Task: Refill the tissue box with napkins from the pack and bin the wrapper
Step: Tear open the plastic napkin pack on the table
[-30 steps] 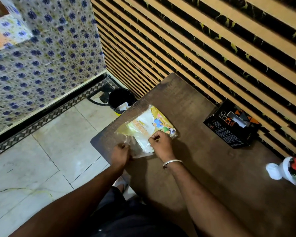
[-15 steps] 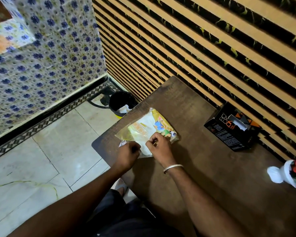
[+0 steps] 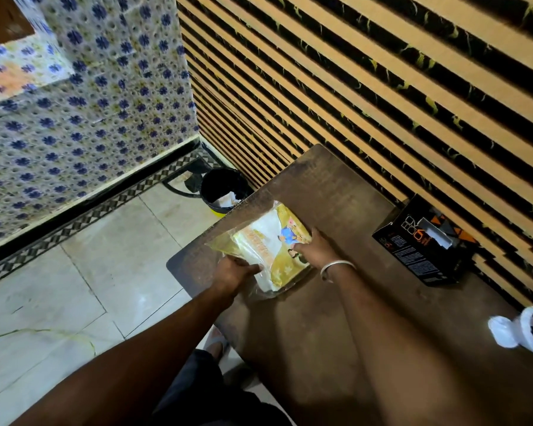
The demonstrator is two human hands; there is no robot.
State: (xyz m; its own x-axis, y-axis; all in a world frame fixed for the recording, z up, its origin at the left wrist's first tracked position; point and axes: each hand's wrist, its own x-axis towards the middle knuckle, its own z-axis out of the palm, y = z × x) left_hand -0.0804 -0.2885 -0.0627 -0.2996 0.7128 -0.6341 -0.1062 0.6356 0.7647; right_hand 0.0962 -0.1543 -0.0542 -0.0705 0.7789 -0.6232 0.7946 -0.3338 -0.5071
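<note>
A napkin pack (image 3: 266,241) in a clear and yellow printed wrapper lies near the left edge of the brown table (image 3: 336,318). My left hand (image 3: 233,272) grips the pack's near left corner, fingers curled round white napkins. My right hand (image 3: 313,249) holds the pack's right side, fingers curled onto the wrapper. The black tissue box (image 3: 419,244) with orange print stands at the right against the slatted wall, its top slot showing a white tissue. A black bin (image 3: 223,190) with a yellow base and white paper inside stands on the floor beyond the table's left corner.
A white vase (image 3: 517,330) holding red flowers sits at the table's right edge. The striped slat wall runs along the table's far side. A blue-flowered tiled wall and pale floor tiles lie to the left. My foot shows under the table edge.
My right hand moved from the pack's near edge to its right side. My left hand shifted onto the near left corner. The pack now lies turned a little and more white napkin shows.
</note>
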